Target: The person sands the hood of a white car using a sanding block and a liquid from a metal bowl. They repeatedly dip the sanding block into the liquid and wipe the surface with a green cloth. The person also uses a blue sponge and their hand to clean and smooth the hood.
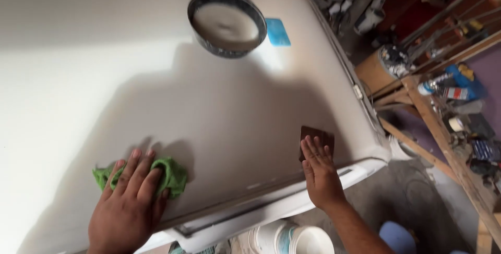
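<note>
The left hand [128, 207] is pressing a crumpled green cloth [169, 176] flat-fingered onto the white car panel [209, 108]; the right hand [319, 173] is pinning a brown sanding block [315, 136] near the edge, where it could slip off

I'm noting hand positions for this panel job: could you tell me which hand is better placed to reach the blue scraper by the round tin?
Probably the right hand: the blue scraper lies on its side of the white panel, while the left hand presses the green cloth.

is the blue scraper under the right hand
No, the right hand presses a brown pad; the blue scraper lies beside the tin.
</note>
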